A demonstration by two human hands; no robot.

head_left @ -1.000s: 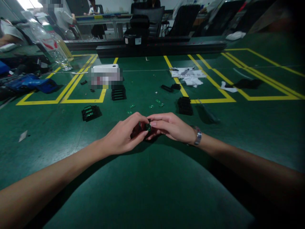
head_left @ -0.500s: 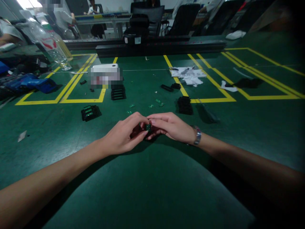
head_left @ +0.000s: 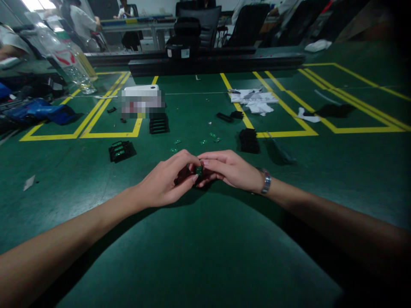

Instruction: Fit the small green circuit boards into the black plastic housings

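Note:
Between my two hands is a small green circuit board (head_left: 199, 170), partly covered by the fingers; a dark part seems to lie around it. My left hand (head_left: 168, 177) is closed on it from the left, thumb and index finger at its edge. My right hand (head_left: 227, 169), below a metal wristband (head_left: 266, 182), is closed on it from the right. Just beyond the fingers lie several loose green boards (head_left: 212, 135). A black holder with green boards in it (head_left: 121, 151) sits to the left, and a stack of black plastic parts (head_left: 248, 140) to the right.
Farther back are black slotted pieces (head_left: 159, 123), a white box (head_left: 141, 98), crumpled white paper (head_left: 253, 100) and small black parts (head_left: 229, 116). Plastic bottles (head_left: 73, 64) and a blue tool (head_left: 48, 112) stand at left. A long black rail (head_left: 215, 66) crosses the back.
Both hands hold nearly the same pose around the board. The board's face has tilted or shifted very slightly; otherwise the view has only moved a little.

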